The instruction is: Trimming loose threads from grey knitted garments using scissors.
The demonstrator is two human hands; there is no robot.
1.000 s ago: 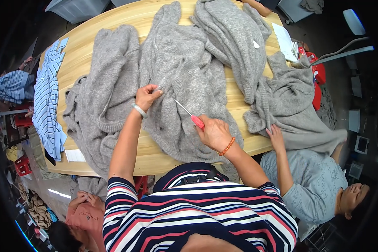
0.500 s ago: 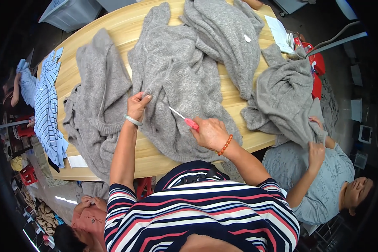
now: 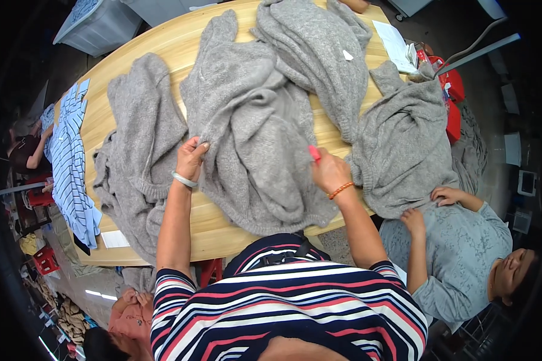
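Note:
A grey knit sweater (image 3: 265,138) lies loosely folded over on the wooden table in front of me. My left hand (image 3: 191,159) is closed on its left edge, pinching the knit between thumb and fingers. In my right hand (image 3: 331,173), at the sweater's right side, is a pink-handled tool (image 3: 314,153). Only the handle's end shows now; half a second ago a thin, pale shaft stuck out of it. Whether those fingers also grip the knit, I cannot tell.
More grey sweaters lie at the left (image 3: 141,120), far right (image 3: 319,54) and right (image 3: 406,144), the last under a co-worker's hands (image 3: 430,207). A blue striped garment (image 3: 69,162) drapes the table's left end. White papers (image 3: 394,45) rest near the far right edge.
My right hand has moved right and slightly up with the pink-handled tool, its shaft now out of sight. The sweater's middle has bunched into a fold. The co-worker's hands have moved lower left.

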